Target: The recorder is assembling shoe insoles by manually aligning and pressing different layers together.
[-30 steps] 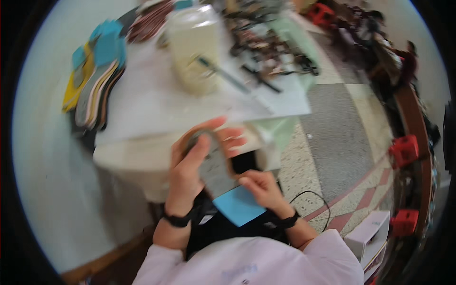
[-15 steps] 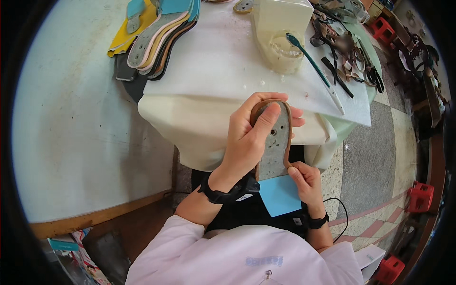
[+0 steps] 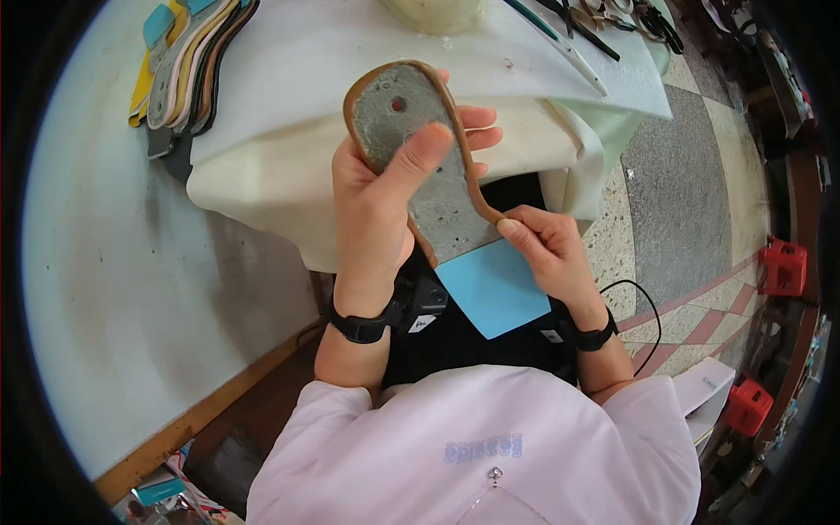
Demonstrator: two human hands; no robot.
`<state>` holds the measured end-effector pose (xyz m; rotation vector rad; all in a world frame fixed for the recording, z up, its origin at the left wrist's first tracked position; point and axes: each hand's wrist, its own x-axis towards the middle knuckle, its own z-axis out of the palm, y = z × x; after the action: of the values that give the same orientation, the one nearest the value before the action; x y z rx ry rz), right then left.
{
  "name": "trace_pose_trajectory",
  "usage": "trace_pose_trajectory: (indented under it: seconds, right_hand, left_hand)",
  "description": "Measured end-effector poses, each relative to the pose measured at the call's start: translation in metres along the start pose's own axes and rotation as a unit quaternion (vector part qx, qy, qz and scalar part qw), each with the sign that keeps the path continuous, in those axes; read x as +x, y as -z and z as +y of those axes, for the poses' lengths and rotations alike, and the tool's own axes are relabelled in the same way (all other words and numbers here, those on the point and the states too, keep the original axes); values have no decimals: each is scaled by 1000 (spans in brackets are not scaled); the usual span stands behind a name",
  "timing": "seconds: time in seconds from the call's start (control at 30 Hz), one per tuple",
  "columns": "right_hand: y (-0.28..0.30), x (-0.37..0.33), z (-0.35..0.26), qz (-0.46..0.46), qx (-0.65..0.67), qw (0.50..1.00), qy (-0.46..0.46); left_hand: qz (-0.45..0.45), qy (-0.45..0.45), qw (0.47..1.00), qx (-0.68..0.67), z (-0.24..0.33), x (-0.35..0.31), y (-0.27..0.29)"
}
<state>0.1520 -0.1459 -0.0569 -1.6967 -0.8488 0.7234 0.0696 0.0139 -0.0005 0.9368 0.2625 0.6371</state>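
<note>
From the head camera, I've got the grey sole piece point(image 3: 437, 194) in both hands, up in front of me, its rounded end overlapping the edge of the white-covered table point(image 3: 289, 96) in view. My left hand point(image 3: 372, 210) is wrapped round it, thumb on the grey face, fingertips poking past the far side; my right hand point(image 3: 553, 254) pinches the brown rim point(image 3: 475, 188) just above the light-blue sheet point(image 3: 494, 293) at the lower end. Looks light, bendy yet firm enough to keep its shape, matte, probably not slippery. The blue part seems thinner and softer, so the rim's my safest hold
</note>
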Motion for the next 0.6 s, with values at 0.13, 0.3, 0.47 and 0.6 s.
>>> trace_pose_trajectory:
  seconds: [0.13, 0.3, 0.47, 0.6]
  right_hand:
    - [7, -3, -1, -14, 215, 969, -118]
    - [19, -8, 6, -52, 251, 955, -149]
    - [9, -6, -5, -32, 198, 976, -81]
    - [7, -4, -11, -50, 49, 998, -10]
  left_hand:
    - [-3, 3, 998, 61, -2, -2, 3]
    - [35, -12, 997, 65, 7, -7, 7]
    - [17, -7, 999, 35, 4, -9, 8]
    - [3, 21, 1000, 14, -1, -9, 5]
